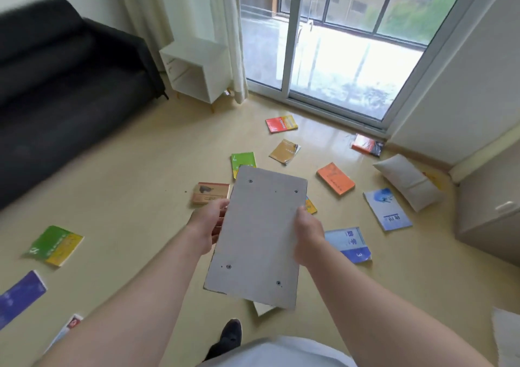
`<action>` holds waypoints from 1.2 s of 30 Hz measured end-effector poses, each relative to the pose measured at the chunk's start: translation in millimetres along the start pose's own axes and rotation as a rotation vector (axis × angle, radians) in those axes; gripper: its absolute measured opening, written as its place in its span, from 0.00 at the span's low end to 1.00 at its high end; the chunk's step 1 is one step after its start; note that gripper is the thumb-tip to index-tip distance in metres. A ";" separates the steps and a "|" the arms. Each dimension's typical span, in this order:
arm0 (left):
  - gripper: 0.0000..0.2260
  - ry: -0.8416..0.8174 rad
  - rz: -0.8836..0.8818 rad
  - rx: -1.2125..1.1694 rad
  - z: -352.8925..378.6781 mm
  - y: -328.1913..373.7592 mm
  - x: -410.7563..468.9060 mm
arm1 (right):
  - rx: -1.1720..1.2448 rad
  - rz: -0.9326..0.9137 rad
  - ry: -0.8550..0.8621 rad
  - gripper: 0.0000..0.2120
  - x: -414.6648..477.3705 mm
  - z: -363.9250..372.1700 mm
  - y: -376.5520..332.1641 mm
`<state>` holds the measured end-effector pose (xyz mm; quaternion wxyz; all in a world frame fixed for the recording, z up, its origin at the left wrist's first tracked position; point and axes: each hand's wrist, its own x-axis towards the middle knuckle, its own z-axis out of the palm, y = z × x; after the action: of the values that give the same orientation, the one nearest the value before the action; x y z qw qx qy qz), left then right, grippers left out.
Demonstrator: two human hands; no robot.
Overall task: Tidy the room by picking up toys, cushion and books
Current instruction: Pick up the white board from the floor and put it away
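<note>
Books [211, 193] lie scattered over the pale floor [135, 186]. Nearest, a dark shoe [229, 335] stands on the floor below a grey board [259, 234], which both hands hold out flat in front of the body. The left hand [209, 226] has its grip on the board's left edge, thumb on top and fingers under. The right hand [308, 240] has its grip curled round the right edge. Four small screw heads show near the board's corners.

At near left lie a purple book [19, 296] and a green-and-yellow book [56, 245]. Just right of the right hand lies a blue book [349, 244] marked 3, and beyond it a pale blue book [388, 209]. Farther on are an orange book [336, 179], a green book [243, 159] partly hidden by the board's far edge, a tan book [285, 151] and a red-and-yellow book [281, 123].

The cushion [408, 185], pale grey, lies on the floor at far right, near a low cabinet [489, 211]. A black sofa [56, 85] fills the far left. Beside it is a white open cube shelf [197, 71], next to the curtain [228, 28] and the sliding glass door [323, 57].
</note>
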<state>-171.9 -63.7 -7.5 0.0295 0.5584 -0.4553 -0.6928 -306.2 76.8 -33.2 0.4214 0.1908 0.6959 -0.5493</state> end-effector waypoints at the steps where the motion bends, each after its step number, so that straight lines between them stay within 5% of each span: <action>1: 0.07 -0.013 0.003 -0.001 -10.8 4.6 -0.5 | 0.016 -0.018 0.001 0.18 -5.1 11.5 -0.2; 10: 0.11 0.037 0.099 -0.131 -155.9 64.2 -7.6 | -0.006 -0.100 -0.046 0.19 -55.0 170.2 0.6; 16: 0.14 0.218 0.137 -0.160 -214.5 82.3 8.9 | -0.058 -0.172 -0.046 0.21 -56.0 247.5 -9.3; 21: 0.13 0.452 0.285 0.137 -259.0 104.5 43.6 | -0.117 -0.278 -0.099 0.19 -43.6 311.1 -21.9; 24: 0.27 0.625 0.280 0.371 -285.8 130.5 72.4 | -0.221 -0.328 -0.117 0.22 -23.7 353.5 -37.7; 27: 0.30 0.733 0.329 0.495 -310.3 166.4 106.3 | -0.283 -0.365 -0.171 0.22 -1.9 396.3 -59.5; 32: 0.27 0.776 0.474 0.681 -342.8 238.0 168.4 | -0.476 -0.480 -0.213 0.24 38.2 468.3 -103.1; 36: 0.24 0.653 0.590 0.917 -367.0 292.6 209.5 | -0.725 -0.608 -0.252 0.24 46.8 515.0 -135.4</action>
<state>-93.4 -569.1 44.3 0.1142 0.5479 -0.8080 -0.1842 -237.5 -452.8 -9.9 0.3621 -0.2479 0.8102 -0.3886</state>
